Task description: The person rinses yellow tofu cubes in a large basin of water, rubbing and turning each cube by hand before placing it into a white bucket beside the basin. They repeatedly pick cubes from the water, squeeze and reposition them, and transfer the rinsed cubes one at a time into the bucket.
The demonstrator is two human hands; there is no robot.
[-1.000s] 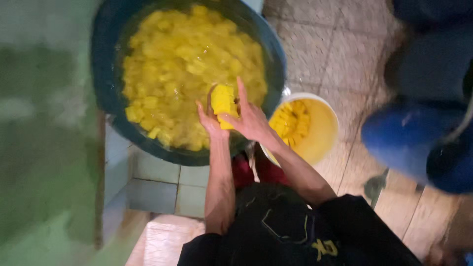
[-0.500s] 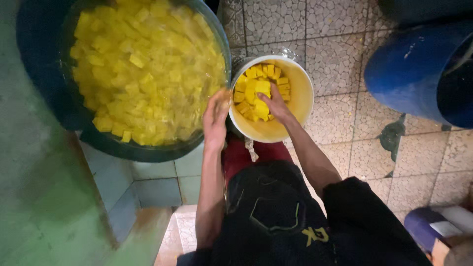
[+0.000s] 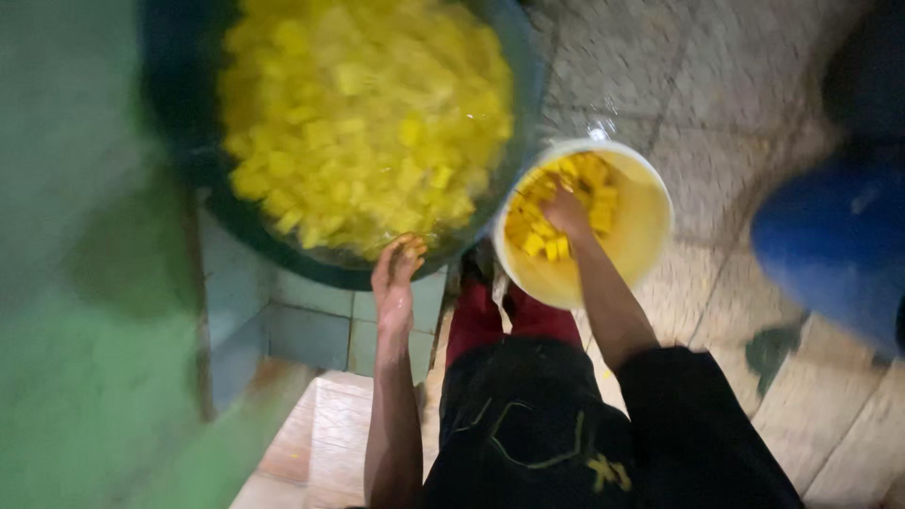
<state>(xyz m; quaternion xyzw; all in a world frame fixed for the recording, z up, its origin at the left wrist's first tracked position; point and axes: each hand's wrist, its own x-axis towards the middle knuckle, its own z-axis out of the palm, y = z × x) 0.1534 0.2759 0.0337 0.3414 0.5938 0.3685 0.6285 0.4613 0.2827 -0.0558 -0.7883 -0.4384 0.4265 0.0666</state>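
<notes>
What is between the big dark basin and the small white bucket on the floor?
In the head view, nothing lies between them: the dark basin's rim and the white bucket's rim nearly meet, with only a blurred, dark sliver there.

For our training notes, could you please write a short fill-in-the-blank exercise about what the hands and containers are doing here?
1. The right hand reaches into the small pale ____.
2. The cut pieces in the large dark basin are ____ in colour.
3. The left hand is at the ____ of the large dark basin.
4. The floor is covered in ____.

Missing words: bucket; yellow; rim; tiles
</notes>
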